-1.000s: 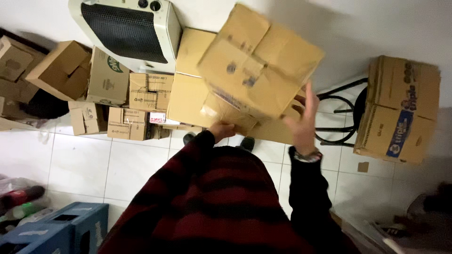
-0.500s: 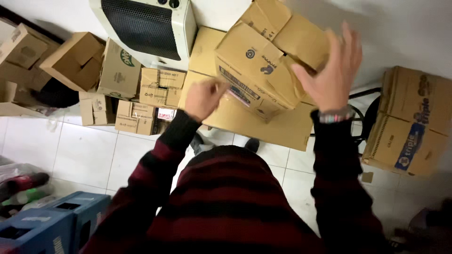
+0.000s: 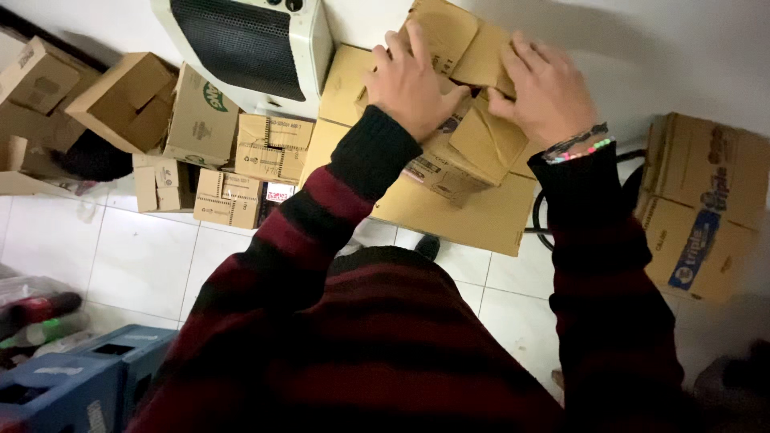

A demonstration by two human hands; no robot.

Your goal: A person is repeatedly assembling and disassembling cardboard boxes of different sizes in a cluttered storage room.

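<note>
Box: a brown carton [image 3: 461, 120] resting on a larger flat carton [image 3: 473, 210] above the tiled floor [image 3: 144, 256].
Left hand [image 3: 413, 80]: fingers spread, pressing the top flaps.
Right hand [image 3: 545, 88]: likewise flat on the flaps.
Handling: probably light, stiff cardboard; best gripped at opposite edges.

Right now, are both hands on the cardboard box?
Yes, the left hand and the right hand both press on the flaps of the cardboard box.
</note>
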